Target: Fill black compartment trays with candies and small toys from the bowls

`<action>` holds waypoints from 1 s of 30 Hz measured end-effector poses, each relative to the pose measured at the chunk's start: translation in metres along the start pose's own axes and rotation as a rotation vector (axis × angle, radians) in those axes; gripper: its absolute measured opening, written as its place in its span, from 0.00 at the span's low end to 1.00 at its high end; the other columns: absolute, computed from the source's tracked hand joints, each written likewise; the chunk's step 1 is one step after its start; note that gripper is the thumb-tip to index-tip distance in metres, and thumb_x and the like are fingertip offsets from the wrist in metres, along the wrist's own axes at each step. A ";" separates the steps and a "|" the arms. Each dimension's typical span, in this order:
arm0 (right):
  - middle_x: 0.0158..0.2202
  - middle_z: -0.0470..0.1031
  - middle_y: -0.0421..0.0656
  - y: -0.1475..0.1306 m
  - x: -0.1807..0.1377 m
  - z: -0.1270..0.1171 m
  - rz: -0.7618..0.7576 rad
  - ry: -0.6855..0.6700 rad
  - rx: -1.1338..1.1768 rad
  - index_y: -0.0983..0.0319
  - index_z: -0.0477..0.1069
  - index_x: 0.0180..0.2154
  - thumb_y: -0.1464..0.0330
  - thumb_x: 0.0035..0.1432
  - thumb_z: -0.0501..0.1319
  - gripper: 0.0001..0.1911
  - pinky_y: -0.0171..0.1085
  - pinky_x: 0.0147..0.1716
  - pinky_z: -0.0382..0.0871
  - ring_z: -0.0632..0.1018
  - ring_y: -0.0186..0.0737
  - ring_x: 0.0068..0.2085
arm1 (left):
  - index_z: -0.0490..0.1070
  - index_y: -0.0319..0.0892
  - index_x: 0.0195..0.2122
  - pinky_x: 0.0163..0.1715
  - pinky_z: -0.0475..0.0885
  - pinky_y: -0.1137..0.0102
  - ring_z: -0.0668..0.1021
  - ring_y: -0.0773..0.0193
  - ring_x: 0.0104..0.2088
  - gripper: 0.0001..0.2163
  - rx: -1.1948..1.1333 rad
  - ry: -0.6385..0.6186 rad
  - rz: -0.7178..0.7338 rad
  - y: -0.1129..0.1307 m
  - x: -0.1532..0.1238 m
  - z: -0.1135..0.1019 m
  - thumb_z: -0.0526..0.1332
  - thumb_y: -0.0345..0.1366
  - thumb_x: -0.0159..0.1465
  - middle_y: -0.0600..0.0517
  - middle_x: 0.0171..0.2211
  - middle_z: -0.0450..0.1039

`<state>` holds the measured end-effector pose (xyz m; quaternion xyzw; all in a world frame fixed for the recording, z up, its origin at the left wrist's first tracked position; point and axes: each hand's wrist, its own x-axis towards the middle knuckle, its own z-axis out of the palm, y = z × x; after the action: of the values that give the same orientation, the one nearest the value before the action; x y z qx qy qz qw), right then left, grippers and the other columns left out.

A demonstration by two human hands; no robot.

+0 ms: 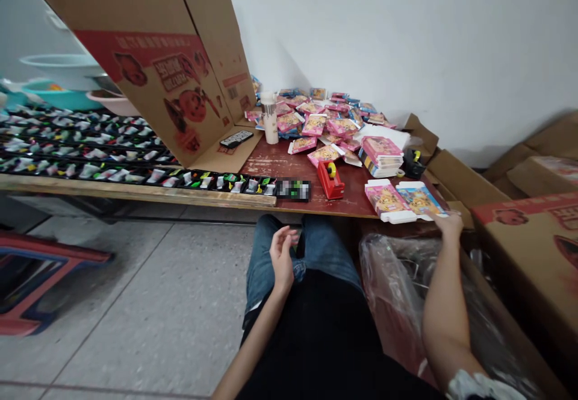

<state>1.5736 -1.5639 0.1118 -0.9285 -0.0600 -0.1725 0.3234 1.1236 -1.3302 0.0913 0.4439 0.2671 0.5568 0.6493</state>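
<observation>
Tape dispenser (330, 180) by cartons (388, 200) | right hand (449, 226) touching, grip unclear | left hand (282, 252) open, empty

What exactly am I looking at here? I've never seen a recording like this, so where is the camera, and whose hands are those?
This is a single picture from a camera worn on a person's head, looking forward and down, so the two hands you see are the wearer's own. No robot is involved. The left hand is open and empty above the person's jeans. The right hand touches a flat, unfolded printed carton at the edge of a red-topped table, though I cannot tell whether it grips it. Also on the table are a heap of pink packets, a stack of cartons and a red tape dispenser. Below the right hand is a clear plastic bag.
</observation>
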 end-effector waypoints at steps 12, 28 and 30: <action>0.35 0.72 0.50 -0.046 -0.017 -0.023 0.175 0.225 0.443 0.63 0.67 0.33 0.75 0.24 0.71 0.27 0.44 0.45 0.63 0.72 0.46 0.38 | 0.68 0.41 0.42 0.33 0.69 0.73 0.74 0.68 0.32 0.12 0.010 0.005 -0.011 -0.001 0.001 -0.002 0.59 0.40 0.59 0.51 0.35 0.72; 0.40 0.72 0.44 -0.158 -0.245 0.000 -0.410 -0.957 0.925 0.61 0.67 0.42 0.65 0.43 0.65 0.21 0.42 0.38 0.71 0.76 0.41 0.37 | 0.46 0.49 0.63 0.57 0.60 0.58 0.63 0.50 0.59 0.43 -0.237 -0.390 -0.241 0.004 -0.016 0.011 0.67 0.48 0.49 0.45 0.61 0.55; 0.43 0.72 0.48 -0.166 -0.281 0.014 -0.628 -0.948 0.673 0.62 0.68 0.45 0.63 0.45 0.64 0.24 0.48 0.44 0.69 0.75 0.47 0.43 | 0.43 0.50 0.64 0.57 0.60 0.58 0.64 0.51 0.58 0.41 -0.312 -0.358 -0.298 0.008 -0.017 0.012 0.64 0.47 0.53 0.47 0.61 0.56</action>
<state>1.2785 -1.4255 0.0972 -0.6904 -0.5146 0.1971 0.4687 1.1256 -1.3503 0.1011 0.3858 0.1216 0.4022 0.8213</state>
